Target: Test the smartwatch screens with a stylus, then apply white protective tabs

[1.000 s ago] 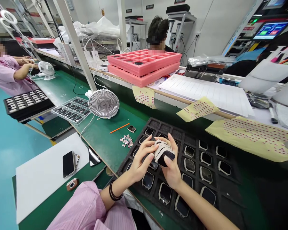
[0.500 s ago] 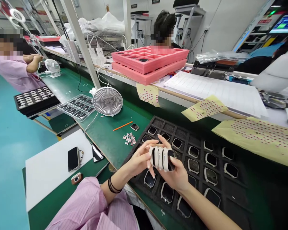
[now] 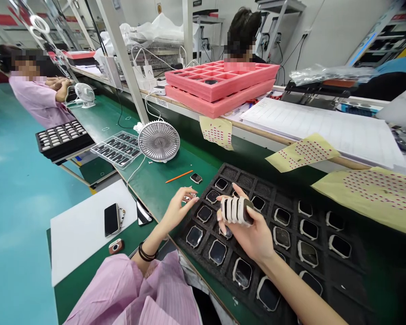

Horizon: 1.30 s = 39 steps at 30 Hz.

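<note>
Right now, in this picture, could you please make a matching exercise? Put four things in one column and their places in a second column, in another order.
Things:
1. right hand
2. left hand
3. phone
4. pink foam trays

Places:
A. on the white board
B. on the upper shelf
C. holding a white-and-black stack above the black tray
D. at the small pile of bits on the green mat

Right pairs: 1-C, 2-D, 3-A, 4-B

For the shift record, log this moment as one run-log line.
left hand: beside small metal pieces | right hand: holds black-and-white stack | below: black foam tray
</note>
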Motion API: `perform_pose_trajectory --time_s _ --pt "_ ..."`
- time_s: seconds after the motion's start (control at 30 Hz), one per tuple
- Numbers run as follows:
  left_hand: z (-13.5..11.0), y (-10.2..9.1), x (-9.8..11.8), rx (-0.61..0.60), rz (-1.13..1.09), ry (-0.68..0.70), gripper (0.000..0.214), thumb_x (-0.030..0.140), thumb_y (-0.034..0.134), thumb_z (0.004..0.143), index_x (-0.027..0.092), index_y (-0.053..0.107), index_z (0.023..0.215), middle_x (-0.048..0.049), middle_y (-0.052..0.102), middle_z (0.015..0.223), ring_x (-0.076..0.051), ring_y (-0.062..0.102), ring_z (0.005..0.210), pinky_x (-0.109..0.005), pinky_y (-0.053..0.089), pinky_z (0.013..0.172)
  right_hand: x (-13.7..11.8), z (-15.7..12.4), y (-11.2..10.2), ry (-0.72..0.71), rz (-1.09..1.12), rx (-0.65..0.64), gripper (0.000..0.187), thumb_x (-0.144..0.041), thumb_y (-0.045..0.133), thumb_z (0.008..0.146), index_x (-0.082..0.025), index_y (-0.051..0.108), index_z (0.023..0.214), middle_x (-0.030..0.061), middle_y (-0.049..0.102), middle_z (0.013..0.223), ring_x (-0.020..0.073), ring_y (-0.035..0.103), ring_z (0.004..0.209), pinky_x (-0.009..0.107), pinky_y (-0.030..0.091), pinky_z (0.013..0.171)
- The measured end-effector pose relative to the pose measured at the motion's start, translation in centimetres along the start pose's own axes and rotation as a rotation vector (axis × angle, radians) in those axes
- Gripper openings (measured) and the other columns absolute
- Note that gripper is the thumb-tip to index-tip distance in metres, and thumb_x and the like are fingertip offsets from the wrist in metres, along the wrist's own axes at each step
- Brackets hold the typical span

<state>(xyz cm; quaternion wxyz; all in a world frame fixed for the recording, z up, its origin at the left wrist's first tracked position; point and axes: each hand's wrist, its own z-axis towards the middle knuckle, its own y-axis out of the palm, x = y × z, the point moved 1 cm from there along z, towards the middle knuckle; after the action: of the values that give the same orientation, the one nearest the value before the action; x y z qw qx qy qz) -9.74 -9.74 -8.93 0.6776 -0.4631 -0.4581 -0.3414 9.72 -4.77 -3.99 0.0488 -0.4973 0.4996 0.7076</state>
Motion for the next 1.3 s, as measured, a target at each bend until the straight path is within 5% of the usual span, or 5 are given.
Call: perform_pose_trajectory --time_s 0.3,0.57,0.8,1.17,1.3 --pt "-0.1 -0.7 -4.7 0.043 0.876 0.003 0.014 0.017 0.048 0.092 0.015 0.061 0.091 -0.0114 0.062 0.096 -0.025 0.059 0.092 -0.040 0.050 0.086 0.2 0.3 -0.5 -0.026 0.081 -0.009 0.055 -0.035 0.050 0.086 -0.032 0.044 0.141 0.0083 0.066 0.104 0.0229 0.060 0.070 0.037 0.046 0.053" --pt "-0.1 -1.4 0.4 0.100 0.507 0.091 0.016 0.021 0.051 0.091 0.017 0.066 0.093 -0.0078 0.068 0.097 -0.019 0.065 0.087 -0.032 0.055 0.080 0.8 0.3 -0.6 -0.096 0.013 -0.020 0.056 -0.038 0.052 0.086 -0.032 0.042 0.140 0.0086 0.064 0.110 0.0242 0.062 0.076 0.042 0.052 0.059" --pt "-2.4 4.2 8.4 0.037 -0.343 0.112 0.022 0.032 0.065 0.087 0.014 0.071 0.098 -0.0062 0.067 0.087 -0.012 0.064 0.064 -0.025 0.056 0.062 1.2 -0.3 -1.5 -0.246 -0.187 0.119 0.059 -0.042 0.061 0.083 -0.033 0.042 0.138 0.0066 0.059 0.124 0.0258 0.059 0.106 0.046 0.050 0.088" --pt "-2.0 5.2 8.6 0.128 -0.283 0.198 0.019 0.027 0.066 0.086 0.016 0.077 0.098 -0.0055 0.065 0.080 -0.014 0.058 0.074 -0.023 0.050 0.065 1.6 -0.7 -2.6 -0.408 -0.442 0.066 0.056 -0.039 0.060 0.087 -0.036 0.040 0.139 0.0034 0.054 0.132 0.0237 0.050 0.122 0.046 0.035 0.107" --pt "-2.3 5.2 8.2 -0.115 -0.282 0.189 0.040 0.031 0.060 0.090 0.019 0.064 0.129 -0.0004 0.056 0.069 -0.011 0.050 0.064 -0.023 0.045 0.061 1.1 -0.9 -2.4 -0.449 -0.451 0.136 0.056 -0.039 0.059 0.087 -0.035 0.039 0.139 0.0046 0.051 0.135 0.0250 0.052 0.119 0.046 0.040 0.102"
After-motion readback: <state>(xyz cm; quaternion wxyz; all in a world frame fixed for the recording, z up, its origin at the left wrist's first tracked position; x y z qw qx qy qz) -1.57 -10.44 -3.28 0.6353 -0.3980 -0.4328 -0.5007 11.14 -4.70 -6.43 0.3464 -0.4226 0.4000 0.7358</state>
